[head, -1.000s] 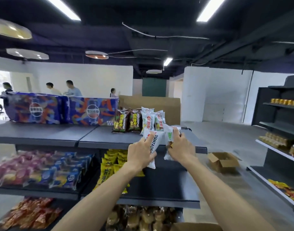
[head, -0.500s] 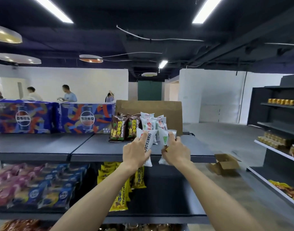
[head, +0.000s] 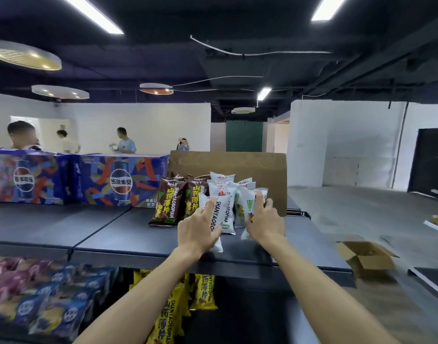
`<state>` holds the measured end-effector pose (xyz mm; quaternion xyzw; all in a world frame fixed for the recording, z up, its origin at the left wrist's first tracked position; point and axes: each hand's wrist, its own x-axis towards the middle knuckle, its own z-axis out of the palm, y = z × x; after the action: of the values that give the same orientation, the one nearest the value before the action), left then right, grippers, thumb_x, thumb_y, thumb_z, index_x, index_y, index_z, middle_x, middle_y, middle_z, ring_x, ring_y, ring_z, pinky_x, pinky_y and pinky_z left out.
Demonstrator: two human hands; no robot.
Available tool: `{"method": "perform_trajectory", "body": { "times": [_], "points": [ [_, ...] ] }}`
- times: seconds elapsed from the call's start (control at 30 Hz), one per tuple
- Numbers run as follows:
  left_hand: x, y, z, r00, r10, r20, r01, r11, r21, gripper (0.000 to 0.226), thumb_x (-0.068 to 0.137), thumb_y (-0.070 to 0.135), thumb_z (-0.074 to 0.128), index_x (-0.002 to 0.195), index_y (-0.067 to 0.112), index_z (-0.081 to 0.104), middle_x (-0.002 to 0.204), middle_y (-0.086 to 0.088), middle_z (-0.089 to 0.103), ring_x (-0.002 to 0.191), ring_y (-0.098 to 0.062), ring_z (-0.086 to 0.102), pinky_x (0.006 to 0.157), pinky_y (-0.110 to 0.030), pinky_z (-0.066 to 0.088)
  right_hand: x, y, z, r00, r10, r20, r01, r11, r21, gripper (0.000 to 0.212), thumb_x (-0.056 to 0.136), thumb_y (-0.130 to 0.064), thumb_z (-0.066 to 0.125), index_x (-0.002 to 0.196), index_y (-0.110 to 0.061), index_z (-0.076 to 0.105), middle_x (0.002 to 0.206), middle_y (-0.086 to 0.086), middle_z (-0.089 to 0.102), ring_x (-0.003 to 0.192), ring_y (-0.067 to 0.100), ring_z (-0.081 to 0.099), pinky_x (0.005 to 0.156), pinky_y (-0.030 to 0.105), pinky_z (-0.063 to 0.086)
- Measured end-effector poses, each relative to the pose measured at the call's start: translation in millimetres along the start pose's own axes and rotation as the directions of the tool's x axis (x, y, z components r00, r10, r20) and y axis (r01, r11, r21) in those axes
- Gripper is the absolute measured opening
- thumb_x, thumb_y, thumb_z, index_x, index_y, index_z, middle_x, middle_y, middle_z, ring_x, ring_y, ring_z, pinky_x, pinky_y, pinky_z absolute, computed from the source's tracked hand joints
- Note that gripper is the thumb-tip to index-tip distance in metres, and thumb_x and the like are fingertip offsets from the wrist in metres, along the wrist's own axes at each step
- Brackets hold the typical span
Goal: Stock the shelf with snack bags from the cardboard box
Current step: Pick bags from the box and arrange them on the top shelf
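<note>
My left hand (head: 197, 229) grips a white snack bag (head: 220, 214) printed SHANYAOBOPIAN, standing it on the dark top shelf (head: 118, 234). My right hand (head: 264, 222) grips a second white bag (head: 249, 202) with a green label just to its right. Both bags sit in front of a row of upright white bags (head: 221, 184), with brown bags (head: 169, 202) to the left. A brown cardboard sheet (head: 237, 165) stands behind the row.
Blue cola cartons (head: 76, 177) line the shelf's back left. Yellow bags (head: 203, 289) and blue and purple bags (head: 39, 294) fill the shelves below. An open cardboard box (head: 367, 256) lies on the floor at right, beside another dark rack. Several people stand in the background.
Both hands have carried the two white bags up and forward, from in front of the shelf edge onto the top shelf against the standing row.
</note>
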<state>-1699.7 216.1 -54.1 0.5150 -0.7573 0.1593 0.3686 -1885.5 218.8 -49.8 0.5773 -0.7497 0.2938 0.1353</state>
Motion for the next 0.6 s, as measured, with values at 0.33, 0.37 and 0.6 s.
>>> {"method": "perform_trajectory", "body": {
  "times": [0.33, 0.37, 0.6],
  "points": [
    [11.7, -11.5, 48.5, 0.997, 0.039, -0.063, -0.032, 0.993, 0.11, 0.081, 0.073, 0.048, 0.069, 0.144, 0.031, 0.035, 0.083, 0.004, 0.061, 0.061, -0.02, 0.063, 0.044, -0.029, 0.047, 58.4, -2.1, 72.6, 0.999, -0.052, -0.01, 0.052, 0.999, 0.017, 0.084, 0.089, -0.031, 0.056, 0.15, -0.028, -0.001, 0.139, 0.018, 0.027, 0.103, 0.036, 0.043, 0.069, 0.04, 0.048],
    [14.0, -12.2, 51.1, 0.997, 0.023, -0.067, -0.016, 0.995, 0.101, 0.081, 0.072, 0.048, 0.07, 0.144, 0.031, 0.036, 0.084, 0.003, 0.062, 0.061, -0.021, 0.064, 0.044, -0.029, 0.047, 60.8, -1.6, 75.6, 0.999, -0.046, -0.016, 0.047, 0.999, 0.01, 0.084, 0.09, -0.033, 0.055, 0.151, -0.028, -0.002, 0.14, 0.018, 0.025, 0.104, 0.036, 0.043, 0.072, 0.041, 0.048],
    [21.8, -12.6, 63.1, 0.997, -0.013, -0.074, 0.018, 0.998, 0.068, 0.08, 0.072, 0.047, 0.071, 0.143, 0.031, 0.038, 0.09, 0.003, 0.063, 0.064, -0.023, 0.065, 0.045, -0.03, 0.047, 64.4, -4.2, 84.3, 1.0, -0.017, -0.025, 0.017, 0.999, 0.03, 0.082, 0.094, -0.038, 0.05, 0.153, -0.029, -0.006, 0.145, 0.019, 0.018, 0.109, 0.038, 0.039, 0.084, 0.046, 0.043]
  ]
}}
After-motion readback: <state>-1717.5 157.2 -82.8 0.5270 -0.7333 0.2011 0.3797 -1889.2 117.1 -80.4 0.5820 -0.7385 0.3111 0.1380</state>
